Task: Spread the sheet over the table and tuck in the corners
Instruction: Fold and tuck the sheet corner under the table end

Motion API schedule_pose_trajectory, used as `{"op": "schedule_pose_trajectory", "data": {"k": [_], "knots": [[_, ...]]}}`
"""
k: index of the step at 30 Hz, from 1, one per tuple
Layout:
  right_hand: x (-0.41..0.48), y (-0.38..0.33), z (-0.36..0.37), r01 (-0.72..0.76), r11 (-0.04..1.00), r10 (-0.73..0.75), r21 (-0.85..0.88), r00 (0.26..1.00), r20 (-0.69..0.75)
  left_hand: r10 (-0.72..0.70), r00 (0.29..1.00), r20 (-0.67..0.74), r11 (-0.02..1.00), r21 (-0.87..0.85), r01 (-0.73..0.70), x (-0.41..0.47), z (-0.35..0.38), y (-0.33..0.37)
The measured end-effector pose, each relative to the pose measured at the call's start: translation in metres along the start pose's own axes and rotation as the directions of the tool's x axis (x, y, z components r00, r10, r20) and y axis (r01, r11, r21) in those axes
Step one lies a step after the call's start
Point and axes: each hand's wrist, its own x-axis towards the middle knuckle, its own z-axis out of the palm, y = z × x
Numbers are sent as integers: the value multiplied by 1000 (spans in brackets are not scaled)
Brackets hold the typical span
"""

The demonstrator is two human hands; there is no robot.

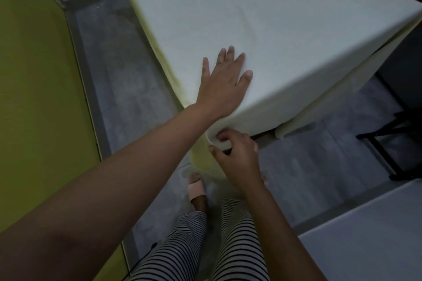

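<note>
Pale sheet (274, 18) lies spread flat in the upper centre of the frame and hangs down at its edges. The left hand (225, 82) rests flat on it, fingers straight, near the lower corner. Just below, the right hand (237, 157) pinches a fold of the hanging cloth.

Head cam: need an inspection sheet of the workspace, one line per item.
Surface: sheet covers all of the top that is in view; only faint creases.
Job's things: near corner of the sheet hangs loose, not yet tucked.
Clutter: nothing seen.
Hands: left hand lies flat on the sheet by that corner; right hand pinches a fold just below the edge.
Cables: what looks like a thin dark cord on the floor near the wall.
Surroundings: grey tiled floor, yellow-green wall, black stand at right, pink slipper.
</note>
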Motion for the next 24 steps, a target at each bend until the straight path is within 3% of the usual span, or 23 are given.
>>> {"op": "schedule_pose_trajectory", "data": {"k": [3,8,16,19,24], "knots": [[0,-4,5,59,995,-52,-77,995,91,3,1000,-15,1000,-9,-3,0,2,-1],[-6,-8,4,85,995,-85,-53,996,-12,0,1000,-28,1000,-16,0,0,1,-1],[2,14,-31,185,971,-179,-150,982,57,3,1000,-5,1000,-11,-4,0,-2,-1],[6,14,-26,109,989,-116,-101,991,-61,2,1000,-14,1000,-17,-2,0,0,0],[-2,1,9,-100,966,153,237,965,-215,-3,1000,-29,1000,-18,2,0,0,0]]}}
